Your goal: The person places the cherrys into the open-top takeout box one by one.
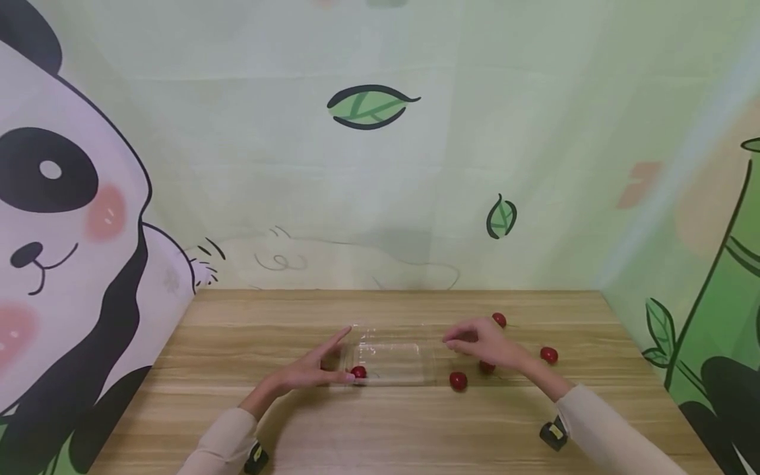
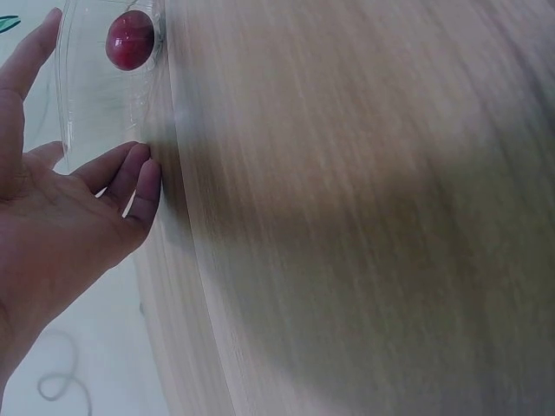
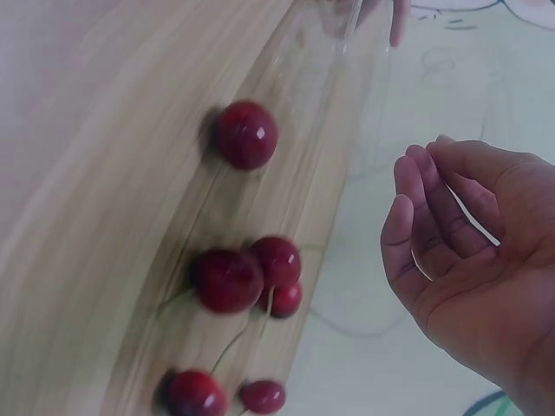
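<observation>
A clear plastic box (image 1: 429, 369) sits on the table with a red cherry (image 1: 359, 373) at its left end. My left hand (image 1: 309, 371) is at that end, thumb and index finger spread along the side; the other fingers (image 2: 143, 186) are loosely bent beside the wall. Right of the box, my right hand (image 1: 488, 344) hovers above the table. Its fingers (image 3: 403, 234) are gently bent, with nothing visible between them. Several loose cherries lie around and below it, the nearest to the box being a cherry (image 1: 458, 380); another cherry (image 1: 487, 367) is partly hidden by the hand.
Farther back on the wooden table (image 1: 267, 422) is a cherry (image 1: 499, 320), and another cherry (image 1: 549, 355) lies toward the right. Some cherries have thin green stems. A printed cloth backdrop (image 1: 237, 132) rises along the table's back and sides.
</observation>
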Demonstrator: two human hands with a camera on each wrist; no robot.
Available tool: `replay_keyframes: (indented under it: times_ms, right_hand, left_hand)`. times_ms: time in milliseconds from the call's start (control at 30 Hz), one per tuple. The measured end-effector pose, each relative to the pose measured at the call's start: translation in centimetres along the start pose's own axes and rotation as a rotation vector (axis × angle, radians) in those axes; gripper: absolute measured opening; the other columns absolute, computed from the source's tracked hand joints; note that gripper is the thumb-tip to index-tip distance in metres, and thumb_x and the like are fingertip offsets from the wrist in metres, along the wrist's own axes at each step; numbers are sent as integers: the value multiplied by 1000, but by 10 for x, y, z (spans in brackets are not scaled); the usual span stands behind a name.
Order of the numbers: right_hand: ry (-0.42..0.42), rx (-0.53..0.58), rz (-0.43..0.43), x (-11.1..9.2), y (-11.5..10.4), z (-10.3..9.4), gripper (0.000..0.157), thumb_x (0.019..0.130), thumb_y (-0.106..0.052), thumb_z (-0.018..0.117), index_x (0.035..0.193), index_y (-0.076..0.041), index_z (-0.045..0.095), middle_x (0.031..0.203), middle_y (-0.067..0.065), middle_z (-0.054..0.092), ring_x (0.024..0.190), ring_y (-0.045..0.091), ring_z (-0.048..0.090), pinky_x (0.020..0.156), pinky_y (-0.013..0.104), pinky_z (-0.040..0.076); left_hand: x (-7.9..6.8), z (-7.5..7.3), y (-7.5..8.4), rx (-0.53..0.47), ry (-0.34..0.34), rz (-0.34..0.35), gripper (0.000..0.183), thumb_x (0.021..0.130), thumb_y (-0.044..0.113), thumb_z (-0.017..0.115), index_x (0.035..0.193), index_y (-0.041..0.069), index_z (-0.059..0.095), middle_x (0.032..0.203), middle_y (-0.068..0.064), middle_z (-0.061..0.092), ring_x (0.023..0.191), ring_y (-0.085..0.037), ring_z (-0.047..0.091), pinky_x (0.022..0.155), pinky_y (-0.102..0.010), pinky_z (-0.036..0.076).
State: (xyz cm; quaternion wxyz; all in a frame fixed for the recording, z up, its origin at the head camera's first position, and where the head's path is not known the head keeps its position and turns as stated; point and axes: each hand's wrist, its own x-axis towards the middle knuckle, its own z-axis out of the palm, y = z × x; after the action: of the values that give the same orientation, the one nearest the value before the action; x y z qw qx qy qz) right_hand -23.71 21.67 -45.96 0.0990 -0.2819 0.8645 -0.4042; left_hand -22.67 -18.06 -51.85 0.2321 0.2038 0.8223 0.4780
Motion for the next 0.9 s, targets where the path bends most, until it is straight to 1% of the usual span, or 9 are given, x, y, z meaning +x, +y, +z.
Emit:
replay_keyframes:
  times_ms: [100, 167, 267, 333, 467, 567, 633, 800, 900]
  right_hand:
    - [18, -23, 4, -10, 7, -6, 20, 98, -13, 68, 111, 1, 76, 108, 18, 77, 90, 23, 72, 79, 20, 57]
    - [19, -34, 14, -16, 10, -10, 20, 98, -13, 68, 110, 1, 76, 107, 18, 77, 89, 23, 71, 79, 22, 58]
    - [22, -50, 40, -26, 18, -14, 21, 99, -14, 68, 109, 2, 76, 107, 19, 77, 88, 13, 70, 79, 21, 58]
    - [25, -59, 34, -32, 23, -16, 22, 99, -13, 67, 109, 4, 75, 106, 20, 77, 86, 6, 68, 78, 22, 58]
    - [31, -40, 7, -45, 35, -17, 20, 99, -10, 66, 108, 6, 75, 105, 19, 77, 88, 5, 70, 76, 20, 57]
    - [46, -33, 13, -55, 43, -17, 18, 98, -9, 67, 106, 5, 76, 103, 17, 78, 89, 6, 70, 76, 19, 57]
    - [66, -48, 25, -61, 48, -16, 17, 97, -10, 69, 104, 3, 76, 101, 15, 78, 88, 3, 69, 75, 18, 57]
    - [125, -107, 64, -73, 60, -13, 14, 93, -12, 74, 100, -1, 78, 97, 11, 79, 86, 5, 69, 76, 20, 56]
    - [136, -114, 108, -79, 65, -11, 15, 92, -13, 75, 101, -2, 78, 99, 12, 79, 86, 7, 70, 75, 20, 56]
  left_hand:
    - [-1, 0, 0, 2, 3, 8, 100, 92, 36, 76, 166, 24, 10, 167, -26, 24, 155, -46, 20, 120, -74, 16]
    - [-2, -1, 1, 2, 3, 12, 100, 92, 36, 76, 166, 24, 10, 166, -26, 25, 155, -46, 20, 119, -74, 17]
    - [-2, -1, 0, 2, 3, 14, 101, 92, 36, 76, 166, 23, 10, 166, -27, 25, 155, -46, 21, 119, -74, 17]
    - [-2, -2, 0, 4, 3, 11, 101, 92, 36, 76, 166, 24, 10, 166, -27, 26, 155, -46, 21, 119, -73, 18]
    - [-1, -1, -1, 8, 3, -6, 101, 92, 38, 76, 166, 25, 10, 167, -25, 24, 155, -45, 20, 120, -73, 17]
    - [-1, -1, -1, 10, 7, -16, 101, 91, 39, 76, 166, 26, 10, 168, -24, 23, 156, -44, 19, 120, -73, 17]
    - [0, -1, -2, 12, 7, -14, 101, 91, 39, 76, 166, 26, 10, 168, -24, 23, 156, -45, 20, 120, -72, 18]
    - [0, -1, -1, 2, 1, -9, 102, 91, 39, 77, 166, 25, 9, 167, -26, 24, 155, -45, 21, 120, -72, 18]
    - [0, -1, -1, 2, -7, -10, 102, 91, 39, 77, 166, 25, 9, 167, -26, 23, 155, -45, 19, 120, -72, 18]
